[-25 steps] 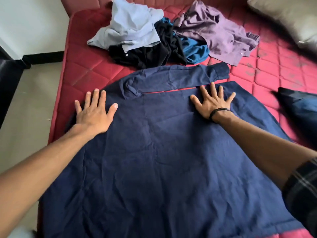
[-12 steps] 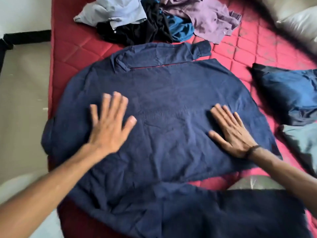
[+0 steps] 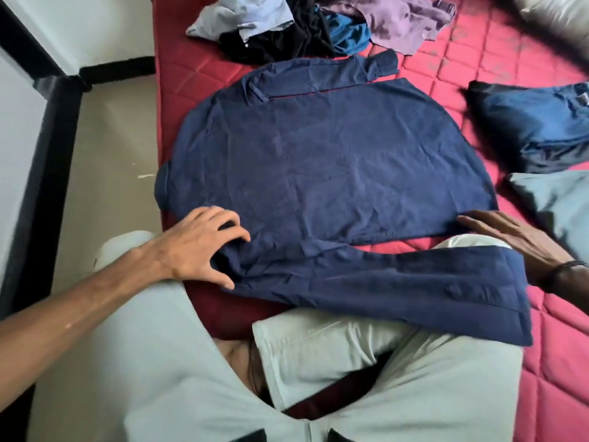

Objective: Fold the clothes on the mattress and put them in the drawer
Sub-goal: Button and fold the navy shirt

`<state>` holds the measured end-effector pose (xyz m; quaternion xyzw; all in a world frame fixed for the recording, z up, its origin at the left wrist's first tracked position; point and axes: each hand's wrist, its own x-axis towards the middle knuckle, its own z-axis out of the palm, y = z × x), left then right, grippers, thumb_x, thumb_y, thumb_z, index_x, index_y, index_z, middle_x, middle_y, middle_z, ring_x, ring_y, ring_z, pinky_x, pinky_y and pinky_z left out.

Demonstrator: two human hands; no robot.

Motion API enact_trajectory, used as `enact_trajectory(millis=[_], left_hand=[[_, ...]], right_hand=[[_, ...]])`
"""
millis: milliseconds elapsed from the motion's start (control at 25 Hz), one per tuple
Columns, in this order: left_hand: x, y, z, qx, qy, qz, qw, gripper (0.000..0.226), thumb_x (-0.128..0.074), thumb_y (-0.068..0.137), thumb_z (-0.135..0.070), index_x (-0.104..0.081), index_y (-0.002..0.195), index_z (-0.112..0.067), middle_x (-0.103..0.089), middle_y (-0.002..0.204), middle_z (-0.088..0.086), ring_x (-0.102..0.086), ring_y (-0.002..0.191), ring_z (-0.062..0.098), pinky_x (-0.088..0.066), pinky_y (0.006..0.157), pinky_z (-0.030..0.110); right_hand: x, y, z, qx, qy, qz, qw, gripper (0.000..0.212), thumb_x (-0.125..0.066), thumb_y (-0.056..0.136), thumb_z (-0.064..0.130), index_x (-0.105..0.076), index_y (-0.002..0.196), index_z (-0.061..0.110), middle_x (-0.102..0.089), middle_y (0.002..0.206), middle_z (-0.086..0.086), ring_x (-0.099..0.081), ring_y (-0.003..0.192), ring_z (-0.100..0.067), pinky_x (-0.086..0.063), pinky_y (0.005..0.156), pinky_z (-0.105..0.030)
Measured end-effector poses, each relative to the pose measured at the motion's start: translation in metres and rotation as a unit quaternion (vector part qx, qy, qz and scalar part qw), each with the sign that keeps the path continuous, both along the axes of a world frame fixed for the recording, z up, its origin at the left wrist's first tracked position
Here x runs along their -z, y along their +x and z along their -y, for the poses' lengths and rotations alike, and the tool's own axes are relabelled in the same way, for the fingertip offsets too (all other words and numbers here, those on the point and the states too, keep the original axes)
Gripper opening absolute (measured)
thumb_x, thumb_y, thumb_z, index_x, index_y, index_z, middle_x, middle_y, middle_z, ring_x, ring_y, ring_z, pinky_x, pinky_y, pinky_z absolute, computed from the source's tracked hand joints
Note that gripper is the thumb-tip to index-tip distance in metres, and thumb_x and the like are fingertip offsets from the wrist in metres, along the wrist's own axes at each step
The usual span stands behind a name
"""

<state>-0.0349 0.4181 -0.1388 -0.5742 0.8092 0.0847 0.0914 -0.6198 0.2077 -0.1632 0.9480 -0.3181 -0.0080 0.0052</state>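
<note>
A navy blue shirt [image 3: 322,161] lies spread flat on the red quilted mattress [image 3: 497,68]. Its near sleeve [image 3: 398,291] stretches across the front edge and over my knees. My left hand [image 3: 197,247] has its fingers curled into the cloth at the shirt's near left corner, where the sleeve begins. At the shirt's near right hem, my right hand [image 3: 516,240] lies flat with straight fingers beside the sleeve's cuff. A heap of unfolded clothes [image 3: 306,23], pale blue, black, teal and purple, sits at the mattress's far end.
Folded blue garments [image 3: 538,122] and a pale grey-blue one [image 3: 561,208] lie on the mattress at the right. A pillow [image 3: 561,11] is at the far right corner. Beige floor [image 3: 108,154] runs along the left edge. My legs in pale trousers [image 3: 197,378] fill the foreground.
Both hands slid from the shirt's far shoulders down to its near hem. The left hand went from flat to curled on the cloth. The view tilted down, showing the near sleeve and my legs.
</note>
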Motion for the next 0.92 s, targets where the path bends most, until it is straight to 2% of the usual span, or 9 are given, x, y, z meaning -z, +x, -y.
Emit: enact_trajectory(millis=[80,160,240,280,360,400,560,760,920], left_hand=[[-0.005,-0.006,-0.009,0.012,0.02,0.017,1.0,0.083,-0.058,0.056,-0.097,-0.053,0.12,-0.044,-0.047,0.118,-0.017,-0.048,0.108,0.011,-0.041,0.094,0.033],[-0.013,-0.005,-0.009,-0.018,0.076,0.035,0.996,0.087,-0.053,0.049,-0.104,-0.052,0.115,-0.047,-0.045,0.113,-0.023,-0.046,0.102,0.005,-0.04,0.087,0.028],[-0.017,0.001,-0.014,-0.023,0.09,0.036,0.995,0.088,-0.05,0.049,-0.105,-0.049,0.117,-0.049,-0.045,0.115,-0.025,-0.046,0.102,0.002,-0.042,0.087,0.025],[-0.015,0.002,-0.018,-0.015,0.072,0.022,0.997,0.075,-0.059,0.061,-0.095,-0.048,0.118,-0.048,-0.047,0.117,-0.024,-0.049,0.103,0.003,-0.044,0.087,0.025],[-0.006,0.005,-0.026,-0.016,0.012,-0.014,1.0,0.047,-0.074,0.082,-0.048,-0.047,0.12,-0.045,-0.053,0.116,-0.02,-0.058,0.104,0.007,-0.048,0.084,0.025],[-0.003,0.005,-0.027,-0.029,-0.019,-0.034,0.999,0.045,-0.073,0.083,-0.032,-0.05,0.12,-0.042,-0.055,0.113,-0.018,-0.062,0.101,0.009,-0.051,0.08,0.026],[-0.004,0.007,-0.019,-0.07,-0.06,-0.09,0.992,0.028,-0.077,0.087,-0.022,-0.06,0.105,-0.035,-0.062,0.095,-0.017,-0.064,0.084,0.007,-0.056,0.07,0.032],[-0.021,0.018,-0.017,-0.083,0.014,-0.081,0.993,0.017,-0.079,0.085,-0.023,-0.074,0.099,-0.031,-0.063,0.089,-0.017,-0.052,0.074,-0.003,-0.054,0.077,0.03],[-0.036,0.028,-0.023,-0.123,0.051,-0.134,0.982,0.014,-0.078,0.083,-0.018,-0.076,0.093,-0.027,-0.065,0.087,-0.016,-0.06,0.075,-0.001,-0.051,0.077,0.024]], right_hand=[[-0.009,0.014,0.001,-0.038,-0.022,0.021,0.999,0.049,-0.046,0.089,0.035,-0.064,0.124,0.007,-0.067,0.116,-0.017,-0.071,0.096,-0.034,-0.06,0.077,-0.04],[-0.014,0.026,0.009,-0.044,-0.02,0.013,0.999,0.037,-0.051,0.09,0.031,-0.072,0.11,0.008,-0.07,0.1,-0.014,-0.075,0.086,-0.034,-0.062,0.065,-0.043],[-0.019,0.038,0.018,0.028,0.011,-0.032,0.999,0.024,-0.064,0.094,0.023,-0.075,0.112,0.011,-0.069,0.103,-0.013,-0.074,0.093,-0.035,-0.06,0.07,-0.044],[-0.023,0.043,0.022,0.078,0.034,-0.069,0.994,0.024,-0.068,0.094,0.022,-0.075,0.116,0.014,-0.069,0.109,-0.012,-0.073,0.099,-0.034,-0.057,0.075,-0.043],[-0.022,0.054,0.027,0.136,0.054,-0.151,0.978,0.024,-0.066,0.096,0.027,-0.073,0.117,0.017,-0.067,0.117,-0.008,-0.069,0.109,-0.031,-0.05,0.081,-0.039],[-0.024,0.058,0.027,0.15,0.049,-0.172,0.972,0.022,-0.064,0.097,0.028,-0.073,0.113,0.016,-0.067,0.118,-0.007,-0.068,0.11,-0.031,-0.048,0.081,-0.038],[-0.033,0.053,0.026,0.179,0.031,-0.187,0.965,0.008,-0.063,0.095,0.016,-0.07,0.095,0.014,-0.072,0.107,-0.012,-0.069,0.103,-0.035,-0.045,0.076,-0.037],[-0.037,0.043,0.034,0.209,0.031,-0.14,0.967,0.023,-0.077,0.081,0.018,-0.058,0.07,0.025,-0.065,0.07,-0.008,-0.071,0.08,-0.036,-0.047,0.062,-0.035],[-0.035,0.044,0.055,0.233,0.061,-0.132,0.962,0.041,-0.083,0.06,0.015,-0.047,0.058,0.034,-0.061,0.056,-0.003,-0.068,0.064,-0.035,-0.054,0.057,-0.038]])
